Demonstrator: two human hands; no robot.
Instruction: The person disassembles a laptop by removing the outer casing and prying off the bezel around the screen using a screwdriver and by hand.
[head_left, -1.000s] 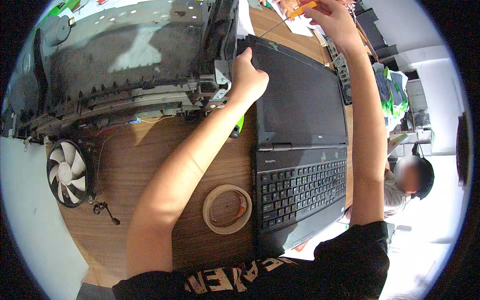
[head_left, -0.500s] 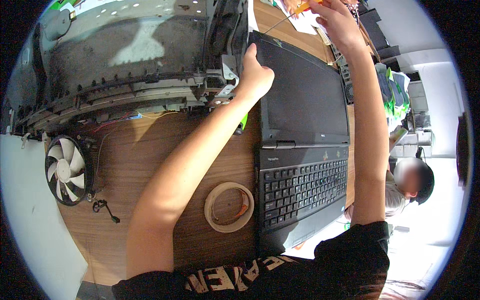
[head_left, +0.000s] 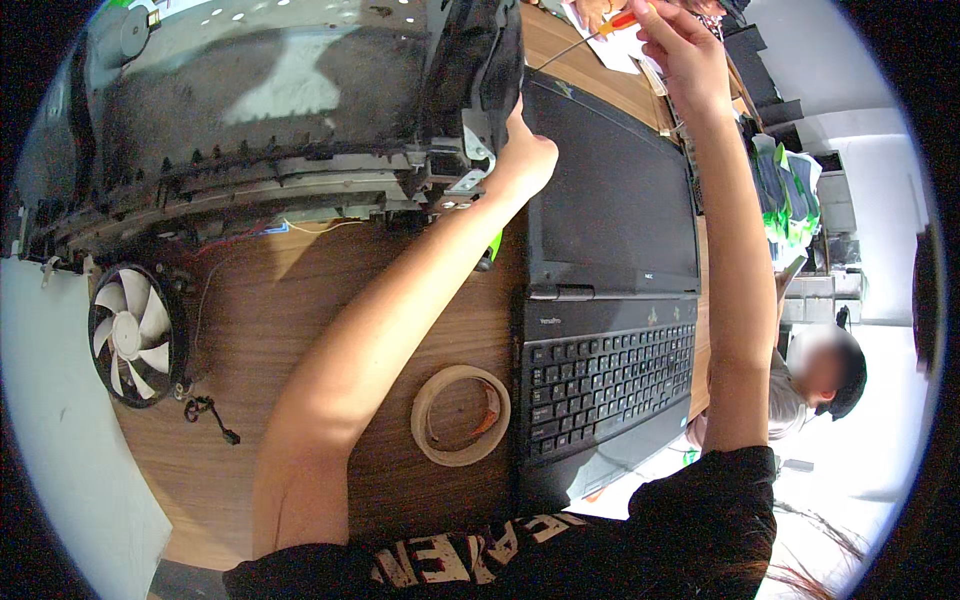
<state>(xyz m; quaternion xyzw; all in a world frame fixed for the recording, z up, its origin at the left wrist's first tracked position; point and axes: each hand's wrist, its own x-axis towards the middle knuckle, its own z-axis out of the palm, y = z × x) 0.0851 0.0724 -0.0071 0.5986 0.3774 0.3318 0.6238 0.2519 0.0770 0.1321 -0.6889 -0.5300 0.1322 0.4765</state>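
Pointing an orange-handled screwdriver point(head_left: 617, 22) toward the right edge of a dark open chassis point(head_left: 330, 140).
Your right hand point(head_left: 692, 65) is closed on the handle at the top of the view; the shaft slants down and left, but whether its tip touches anything cannot be told. Your left hand point(head_left: 525, 165), apart from the right, lies at the chassis's right edge beside a metal bracket point(head_left: 475, 148); its fingers are partly hidden, so whether they are clamped cannot be told. An open black laptop point(head_left: 612, 210) lies to the right of the chassis. Nearer you, the wooden tabletop point(head_left: 240, 330) bears a tape ring point(head_left: 422, 415) and, farther left, a white-bladed fan point(head_left: 125, 335).
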